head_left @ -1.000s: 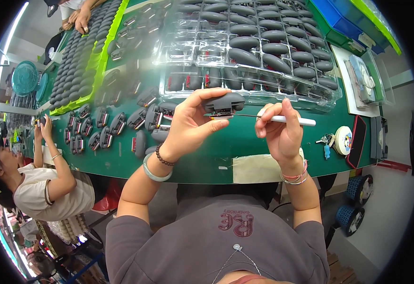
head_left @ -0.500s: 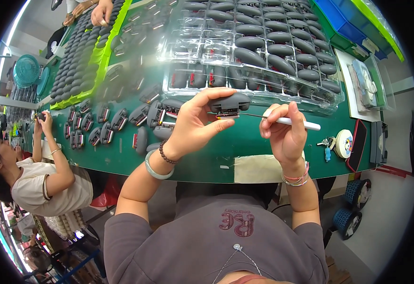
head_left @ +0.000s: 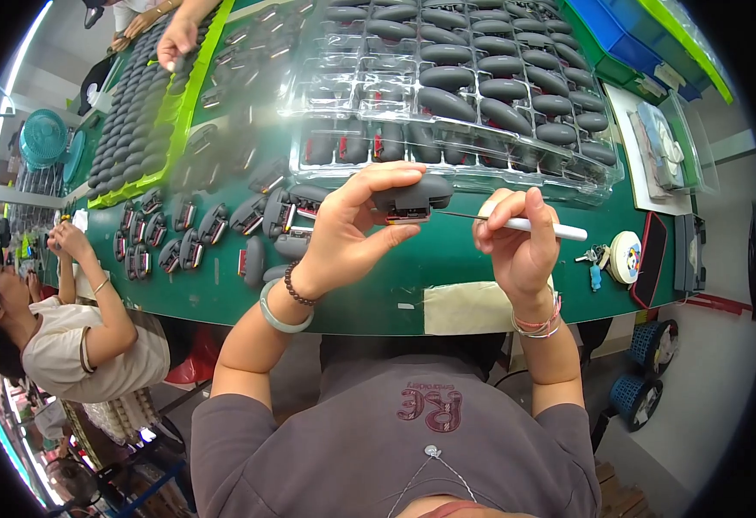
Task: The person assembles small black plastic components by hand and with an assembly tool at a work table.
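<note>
My left hand (head_left: 356, 216) is closed on a dark grey rounded plastic housing (head_left: 414, 197), its fingers over the top and thumb beneath. The housing's open side faces me and shows dark inner parts with a pale metallic strip. Between the fingers and thumb of my right hand (head_left: 520, 237) is a white-handled tool (head_left: 540, 228) with a thin dark metal shaft. Its shaft points left, the tip close to the housing's right lower edge; whether they touch I cannot tell. Both hands are raised over the green table (head_left: 352, 302).
Clear plastic trays (head_left: 447, 186) filled with grey housings stand beyond my hands. Loose housings (head_left: 214, 223) lie to the left, beside a bright green tray (head_left: 127, 192). Right are keys (head_left: 598, 255), a round case (head_left: 626, 257) and blue bins (head_left: 624, 43). Co-workers (head_left: 75, 337) sit left and far left.
The housing in my left hand has shifted slightly left and turned a little. My right hand keeps its hold on the tool. A co-worker's hand at the far green tray has moved down onto the pieces.
</note>
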A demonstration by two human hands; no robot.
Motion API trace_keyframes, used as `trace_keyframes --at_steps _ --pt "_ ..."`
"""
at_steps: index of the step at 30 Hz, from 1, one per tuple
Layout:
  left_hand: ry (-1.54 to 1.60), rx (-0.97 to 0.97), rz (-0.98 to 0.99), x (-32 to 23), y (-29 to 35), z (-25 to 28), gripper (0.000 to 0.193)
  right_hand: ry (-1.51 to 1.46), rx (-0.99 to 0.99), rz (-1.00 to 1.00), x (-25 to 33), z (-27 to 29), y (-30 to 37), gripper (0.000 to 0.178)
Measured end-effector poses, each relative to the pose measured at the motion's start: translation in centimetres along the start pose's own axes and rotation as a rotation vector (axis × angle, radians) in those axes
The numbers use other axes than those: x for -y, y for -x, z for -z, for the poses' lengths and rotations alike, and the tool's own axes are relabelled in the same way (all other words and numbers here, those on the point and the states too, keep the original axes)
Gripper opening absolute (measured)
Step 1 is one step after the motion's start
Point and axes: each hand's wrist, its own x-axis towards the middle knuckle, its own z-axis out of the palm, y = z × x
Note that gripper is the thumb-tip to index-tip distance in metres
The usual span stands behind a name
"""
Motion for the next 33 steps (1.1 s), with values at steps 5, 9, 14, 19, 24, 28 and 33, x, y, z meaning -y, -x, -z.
trace_keyframes --at_steps 5,9,14,19,24,28,33 --pt "-0.009 0.012 -0.008 -0.19 0.02 -0.27 0.047 0.122 0.054 0.019 -0.1 -0.59 0.08 0.051" --pt "-0.015 0.026 -0.028 -0.23 0.07 -0.45 0.046 0.086 0.071 -0.024 0.04 -0.37 0.09 0.051" --pt "-0.063 0.028 -0.053 -0.56 0.04 -0.36 0.047 -0.031 0.063 -0.101 -0.1 -0.42 -0.07 0.05" --pt "-0.117 0.025 -0.06 -0.66 0.17 -0.38 0.046 -0.035 0.07 -0.103 -0.11 -0.26 0.02 0.048" --pt "-0.125 0.023 -0.059 -0.65 0.19 -0.35 0.046 -0.014 0.07 -0.073 -0.18 -0.37 0.03 0.048" --pt "-0.071 0.02 -0.042 -0.6 0.16 -0.46 0.046 -0.026 0.069 -0.081 -0.13 -0.31 0.03 0.048" --pt "-0.085 0.009 -0.062 -0.54 0.07 -0.37 0.046 0.002 0.063 -0.04 -0.1 -0.41 0.11 0.048"
